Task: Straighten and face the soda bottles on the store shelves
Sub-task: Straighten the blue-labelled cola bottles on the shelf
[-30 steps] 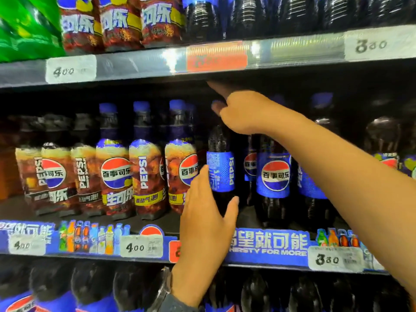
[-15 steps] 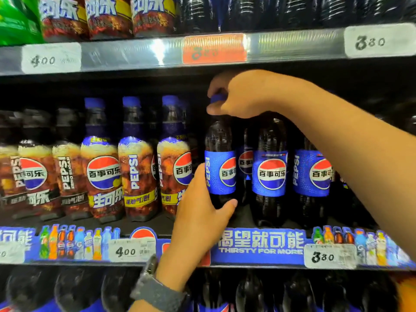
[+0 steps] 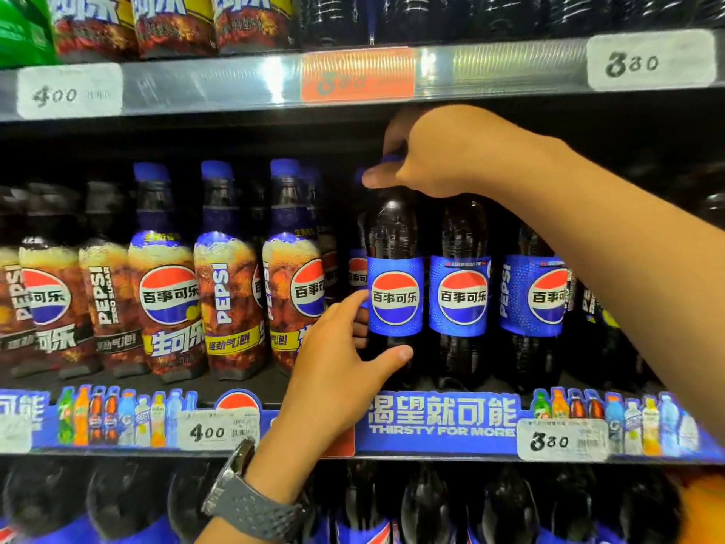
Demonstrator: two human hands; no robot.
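A dark Pepsi bottle with a blue label [image 3: 394, 296] stands on the middle shelf, its round logo facing me. My right hand [image 3: 439, 155] is closed over its blue cap from above. My left hand [image 3: 337, 371] wraps the bottle's lower body from the left, thumb across the front below the label. Two more blue-label bottles [image 3: 461, 296] [image 3: 533, 296] stand to its right; the far one is turned slightly, showing "PEPSI" on its side. Brown-wrapped Pepsi bottles [image 3: 164, 296] fill the shelf to the left, some turned sideways.
The middle shelf's front edge [image 3: 443, 422] carries a blue banner and price tags. The upper shelf rail [image 3: 235, 82] hangs close above my right hand. More dark bottles [image 3: 423, 500] fill the shelf below and the one above. A watch sits on my left wrist [image 3: 251, 504].
The held bottle has been turned so its round logo now faces front instead of the "PEPSI" side text. My right hand went from reaching behind to gripping the cap.
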